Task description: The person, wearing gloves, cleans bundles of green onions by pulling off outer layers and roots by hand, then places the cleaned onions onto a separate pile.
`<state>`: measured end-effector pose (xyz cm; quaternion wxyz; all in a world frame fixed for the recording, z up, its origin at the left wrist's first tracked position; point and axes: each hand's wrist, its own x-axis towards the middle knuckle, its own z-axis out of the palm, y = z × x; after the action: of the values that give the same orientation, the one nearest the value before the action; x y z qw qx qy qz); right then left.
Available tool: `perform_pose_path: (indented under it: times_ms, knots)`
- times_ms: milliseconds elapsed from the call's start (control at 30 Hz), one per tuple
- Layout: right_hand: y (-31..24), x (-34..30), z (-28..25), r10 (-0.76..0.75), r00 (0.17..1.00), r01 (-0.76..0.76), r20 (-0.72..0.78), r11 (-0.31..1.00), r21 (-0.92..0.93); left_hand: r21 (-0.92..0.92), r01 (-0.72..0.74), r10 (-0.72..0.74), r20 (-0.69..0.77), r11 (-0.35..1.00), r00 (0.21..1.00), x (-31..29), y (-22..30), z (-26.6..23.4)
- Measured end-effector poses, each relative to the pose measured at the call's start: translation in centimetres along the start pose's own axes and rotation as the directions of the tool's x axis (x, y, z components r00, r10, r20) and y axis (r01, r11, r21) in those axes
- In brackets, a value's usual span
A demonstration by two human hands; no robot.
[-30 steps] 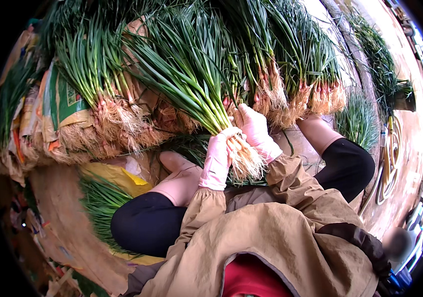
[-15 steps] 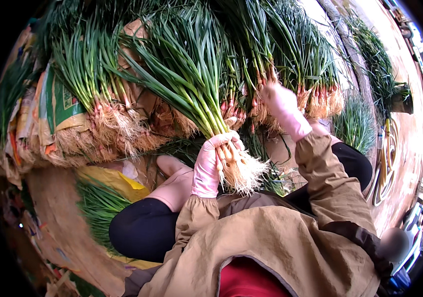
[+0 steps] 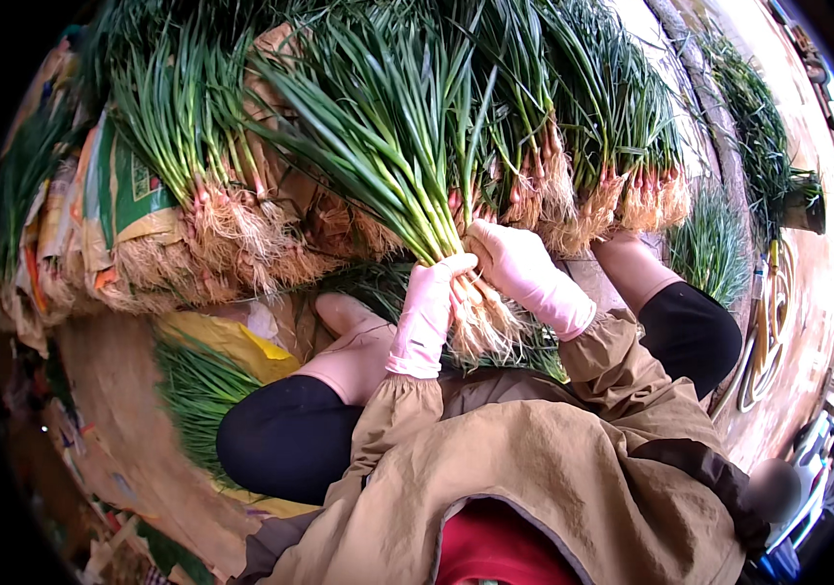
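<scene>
My left hand, in a pink glove, is wrapped round the lower stems of a bunch of green garlic. Its long flat leaves fan up and away from me, and pale stringy roots hang below the fist. Pressed against the right side of that bunch is my right hand, also pink-gloved, its fingers closed on stems where they meet the left thumb. The right fingertips are partly hidden. Just beyond the hands lies a row of more green garlic, with reddish bases and roots toward me.
A larger pile of green garlic rests at the left on printed sacks. Loose greens lie on a yellow sheet beside my left knee. More leaves and a coiled hose are at the right.
My right hand has come from the row back toward me and down to the left, meeting the bunch. My left hand still grips the bunch, shifted slightly right.
</scene>
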<state>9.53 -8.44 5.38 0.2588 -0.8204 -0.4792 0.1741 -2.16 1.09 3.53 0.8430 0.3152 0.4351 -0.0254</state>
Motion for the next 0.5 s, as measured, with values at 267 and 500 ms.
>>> perform_pose_path:
  times_ms: [267, 500]
  knots:
    - [3.9, 3.2, 1.6, 0.418, 0.802, -0.522, 0.426, 0.143, 0.841, -0.474, 0.109, 0.119, 0.427, 0.874, 0.896, -1.5, 0.5, -1.1]
    - [0.1, 4.1, 0.5, 0.3, 0.954, -0.212, 0.008, 0.656, 0.725, -0.334, 0.107, 0.041, 0.405, 0.937, 0.913, -2.2, 0.7, -0.7]
